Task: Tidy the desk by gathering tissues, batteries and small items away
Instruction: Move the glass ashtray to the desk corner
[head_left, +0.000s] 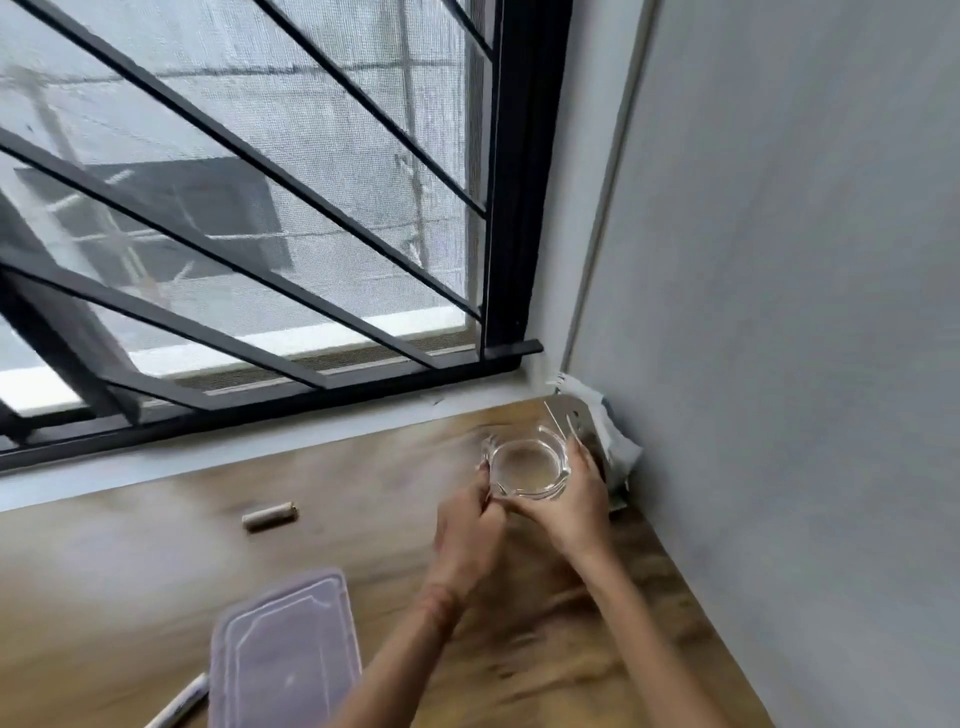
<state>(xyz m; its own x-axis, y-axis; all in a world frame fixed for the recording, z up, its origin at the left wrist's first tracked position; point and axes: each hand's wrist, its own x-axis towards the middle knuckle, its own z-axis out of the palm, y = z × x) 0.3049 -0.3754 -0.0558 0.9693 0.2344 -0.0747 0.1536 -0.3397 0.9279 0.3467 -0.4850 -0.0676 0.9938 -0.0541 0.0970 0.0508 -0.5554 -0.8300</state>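
Head view, motion-blurred: both hands, left hand (470, 525) and right hand (569, 506), grip a clear round glass dish (527, 462) at the wooden desk's (156, 561) two o'clock corner. A grey cylindrical battery (270, 516) lies at ten o'clock, well apart. At six o'clock, a translucent plastic lid (285, 649) and marker (179, 709) are cut off.

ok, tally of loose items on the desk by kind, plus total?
Clear round glass dish, held in both hands: 1
Cylindrical battery: 1
Translucent plastic container lid: 1
White marker pen: 1
Crumpled white packet in the corner: 1
Thin sticks over the dish: 2
Total: 7
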